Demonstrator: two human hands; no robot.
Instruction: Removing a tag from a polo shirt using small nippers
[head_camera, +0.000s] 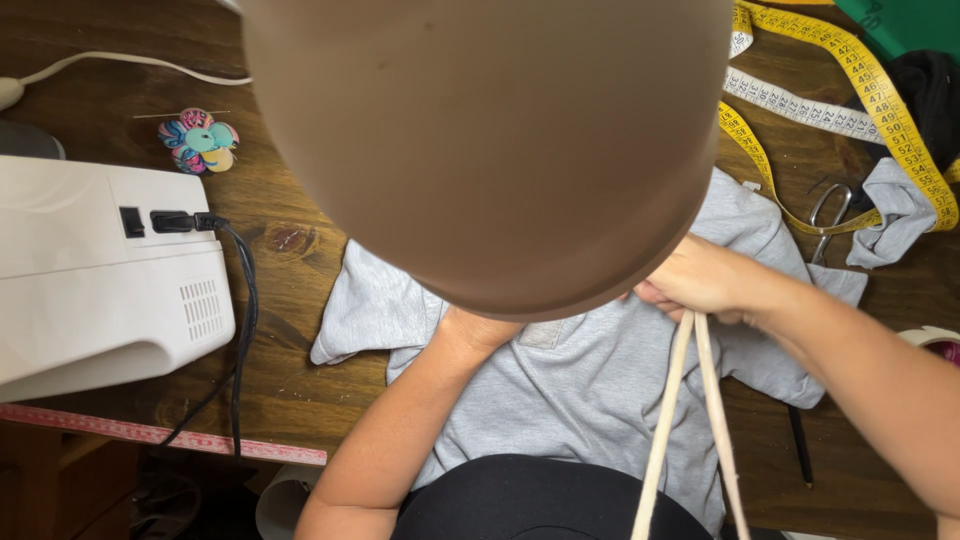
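Grey garment (590, 390) under both hands (cords (690, 420) in right (705, 280))

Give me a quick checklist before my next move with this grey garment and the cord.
1. Right hand grips the cream cord: ok.
2. Left hand's grip: cannot tell; a blurred brown shape hides it.
3. Grey garment lies on the wooden table: ok.
4. Scissors apart from both hands: ok.
5. Sewing machine cable off the garment: ok.
6. Yellow tape measure off the work: not ok; it crosses the garment's top edge.
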